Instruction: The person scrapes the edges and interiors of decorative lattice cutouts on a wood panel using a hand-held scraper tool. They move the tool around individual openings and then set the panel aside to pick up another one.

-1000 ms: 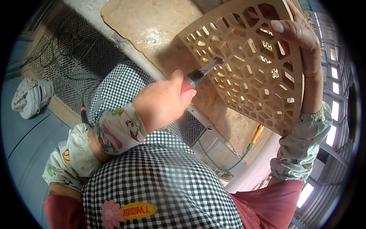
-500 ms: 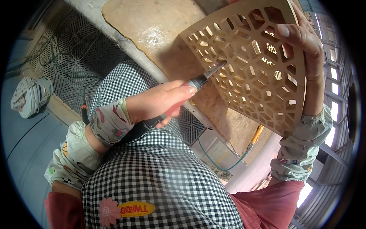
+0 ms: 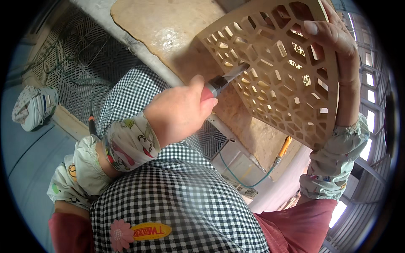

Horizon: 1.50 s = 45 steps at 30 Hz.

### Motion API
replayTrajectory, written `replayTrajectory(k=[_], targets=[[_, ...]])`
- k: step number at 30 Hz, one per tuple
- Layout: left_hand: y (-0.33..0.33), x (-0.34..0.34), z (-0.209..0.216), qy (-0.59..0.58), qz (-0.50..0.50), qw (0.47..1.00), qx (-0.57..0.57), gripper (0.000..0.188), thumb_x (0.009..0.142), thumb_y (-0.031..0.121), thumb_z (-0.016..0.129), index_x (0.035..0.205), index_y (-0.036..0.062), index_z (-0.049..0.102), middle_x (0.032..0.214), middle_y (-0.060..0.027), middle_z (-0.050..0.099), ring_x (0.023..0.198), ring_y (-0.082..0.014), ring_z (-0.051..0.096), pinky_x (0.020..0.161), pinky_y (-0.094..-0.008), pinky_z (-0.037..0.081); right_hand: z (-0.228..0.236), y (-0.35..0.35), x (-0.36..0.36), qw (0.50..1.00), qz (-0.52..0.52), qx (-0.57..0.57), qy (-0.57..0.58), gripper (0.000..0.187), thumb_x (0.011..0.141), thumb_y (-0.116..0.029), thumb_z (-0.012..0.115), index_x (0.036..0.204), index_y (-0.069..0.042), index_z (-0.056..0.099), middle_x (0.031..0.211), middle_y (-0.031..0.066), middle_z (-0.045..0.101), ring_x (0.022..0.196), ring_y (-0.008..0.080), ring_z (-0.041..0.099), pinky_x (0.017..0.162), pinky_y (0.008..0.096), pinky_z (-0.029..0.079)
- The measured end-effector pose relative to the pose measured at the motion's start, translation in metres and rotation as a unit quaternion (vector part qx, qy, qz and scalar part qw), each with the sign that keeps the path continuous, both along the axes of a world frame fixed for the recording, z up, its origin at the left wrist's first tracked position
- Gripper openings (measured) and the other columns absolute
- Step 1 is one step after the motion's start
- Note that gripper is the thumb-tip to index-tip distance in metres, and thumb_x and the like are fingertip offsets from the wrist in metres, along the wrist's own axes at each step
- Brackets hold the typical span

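Observation:
My left hand [image 3: 179, 109] is closed around a red-handled tool [image 3: 217, 84] with a dark collar and a narrow metal tip. The tip reaches the lower left part of a tan panel [image 3: 291, 59], at one of its holes. This slightly curved panel is pierced all over with polygon openings, larger toward the top right and smaller toward the left. My right hand [image 3: 337, 46] grips the panel by its right edge, thumb on the near face and the other fingers hidden behind. The panel is tilted up over the worktop.
A tan board [image 3: 164, 29] lies on the worktop beneath the panel. An orange-handled tool [image 3: 285, 147] with a teal cable rests at the worktop's near edge. To the left are a white bucket [image 3: 36, 109] and cables on the patterned mat [image 3: 71, 46]. A checked apron [image 3: 177, 189] covers my lap.
My left hand has turned over and slid forward along the tool, so its back now faces up. The tool tip has shifted slightly at the panel, which stays almost where it was.

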<state>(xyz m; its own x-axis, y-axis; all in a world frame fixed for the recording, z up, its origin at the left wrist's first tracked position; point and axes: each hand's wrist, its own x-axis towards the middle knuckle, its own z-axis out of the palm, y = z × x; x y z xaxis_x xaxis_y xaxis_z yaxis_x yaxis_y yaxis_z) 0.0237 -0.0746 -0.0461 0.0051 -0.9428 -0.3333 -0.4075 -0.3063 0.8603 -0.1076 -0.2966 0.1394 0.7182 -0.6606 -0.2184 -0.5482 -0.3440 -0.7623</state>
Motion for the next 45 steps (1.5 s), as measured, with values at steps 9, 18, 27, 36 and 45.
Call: replayTrajectory(k=[9,18,27,36,45], targets=[[-0.008,0.002,-0.002,0.027,0.008,1.0,0.01,0.041,0.108,0.033,0.063,0.116,-0.0059,0.052,0.081,-0.0285,0.072,0.077,-0.0465,0.073,0.063,-0.0506,0.058,-0.006,0.01,0.01,0.994,0.022,0.085,-0.06,0.062,0.082,-0.032,0.08,0.135,-0.003,0.067,0.125,0.0087,0.071,0.118,0.0226,0.067,0.107,0.035,0.051],[-0.008,0.001,-0.003,0.033,0.02,0.999,0.031,0.041,0.108,0.033,0.061,0.118,-0.006,0.052,0.084,-0.029,0.072,0.078,-0.0479,0.073,0.065,-0.0507,0.058,-0.008,0.009,0.009,0.991,0.031,0.104,-0.076,0.059,0.081,-0.022,0.079,0.134,-0.002,0.066,0.129,0.012,0.07,0.115,0.023,0.067,0.105,0.0341,0.052],[0.008,0.005,-0.01,0.053,0.018,0.998,0.034,0.045,0.11,0.037,0.055,0.119,-0.0071,0.052,0.087,-0.0313,0.072,0.086,-0.051,0.072,0.073,-0.0519,0.058,-0.007,0.019,0.017,0.993,-0.011,0.104,-0.061,0.061,0.082,-0.026,0.079,0.137,-0.001,0.066,0.125,0.0085,0.07,0.117,0.021,0.067,0.106,0.0333,0.051],[0.045,0.026,-0.035,0.115,-0.03,0.988,0.102,0.046,0.106,0.043,0.062,0.117,-0.0014,0.056,0.09,-0.0227,0.073,0.081,-0.039,0.073,0.072,-0.046,0.056,-0.023,0.005,0.024,0.987,0.085,0.118,-0.067,0.075,0.075,-0.035,0.081,0.14,-0.003,0.061,0.142,0.0211,0.063,0.131,0.0307,0.063,0.112,0.0424,0.052],[0.058,0.006,-0.049,0.066,0.074,0.994,0.04,0.044,0.104,0.04,0.063,0.116,-0.0016,0.055,0.089,-0.0281,0.074,0.08,-0.0471,0.074,0.07,-0.0526,0.059,-0.024,0.051,0.043,0.947,0.084,0.267,-0.158,0.063,0.069,-0.001,0.077,0.131,-0.002,0.065,0.128,0.0214,0.071,0.099,0.0245,0.068,0.088,0.0392,0.062]])
